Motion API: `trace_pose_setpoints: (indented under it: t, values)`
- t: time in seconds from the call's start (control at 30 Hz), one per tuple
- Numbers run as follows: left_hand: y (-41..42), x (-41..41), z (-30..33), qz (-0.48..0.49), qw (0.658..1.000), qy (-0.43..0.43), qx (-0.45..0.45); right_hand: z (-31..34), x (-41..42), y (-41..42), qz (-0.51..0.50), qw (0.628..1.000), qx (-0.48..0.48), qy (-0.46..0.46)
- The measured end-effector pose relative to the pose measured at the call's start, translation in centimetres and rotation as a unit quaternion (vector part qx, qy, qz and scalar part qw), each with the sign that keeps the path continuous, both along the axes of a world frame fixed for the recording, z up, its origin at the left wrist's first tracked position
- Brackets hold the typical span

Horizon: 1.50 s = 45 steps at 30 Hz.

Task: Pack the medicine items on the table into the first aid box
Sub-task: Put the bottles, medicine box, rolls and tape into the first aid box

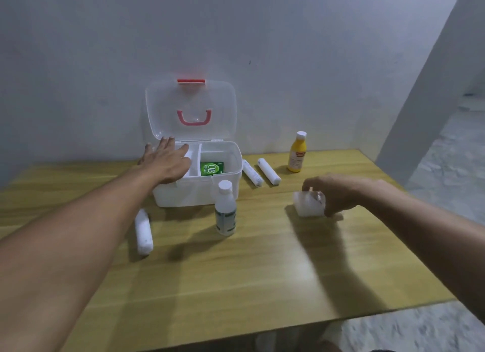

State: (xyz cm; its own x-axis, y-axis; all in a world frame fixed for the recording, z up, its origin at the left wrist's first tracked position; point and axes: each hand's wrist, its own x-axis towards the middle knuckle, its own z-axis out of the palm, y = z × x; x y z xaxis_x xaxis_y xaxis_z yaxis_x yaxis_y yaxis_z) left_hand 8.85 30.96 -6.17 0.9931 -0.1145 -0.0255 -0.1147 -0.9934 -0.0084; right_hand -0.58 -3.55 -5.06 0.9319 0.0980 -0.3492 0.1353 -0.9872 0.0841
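The white first aid box (228, 186) stands open at the back of the table, its clear lid (191, 99) upright. A green packet (211, 168) lies in its right compartment. My left hand (165, 160) rests flat, fingers spread, over the box's left compartment. My right hand (338, 194) grips a blurred white packet (307, 204) just above the table at the right. A clear bottle with a white cap (225, 210) stands in front of the box. A white roll (143, 232) lies front left. Two white rolls (262, 171) lie right of the box, beside a yellow bottle (298, 152).
The wooden table (236, 273) stands against a pale wall (105, 49). Its front edge runs along the bottom of the view, with grey floor (433, 330) to the right and below.
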Motion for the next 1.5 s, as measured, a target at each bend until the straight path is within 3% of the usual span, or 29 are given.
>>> trace_pose_setpoints:
  t: [0.2,0.37,0.63,0.9,1.17,1.5]
  values:
    - [-1.4,-0.2,0.2,-0.034,0.998,-0.002,-0.056,4.1,2.0,4.0,0.019,0.989,0.13,-0.071]
    - [-1.6,-0.7,-0.3,-0.029,0.995,0.005,-0.1,6.8,4.5,8.2,0.062,0.973,0.182,-0.131]
    - [-1.3,-0.7,-0.6,-0.038,0.994,-0.031,-0.097,7.0,8.0,14.2,0.123,0.976,0.057,-0.169]
    - [-1.5,-1.1,-0.4,-0.007,0.993,-0.039,-0.107,4.8,9.4,17.4,0.16,0.975,0.03,-0.15]
    - [-1.1,-0.5,-0.7,-0.001,0.992,-0.043,-0.121,3.9,9.8,18.2,0.165,0.969,0.044,-0.179]
    - [-1.0,-0.1,-0.9,-0.002,0.993,-0.034,-0.115,2.4,10.1,18.5,0.128,0.978,0.121,-0.111]
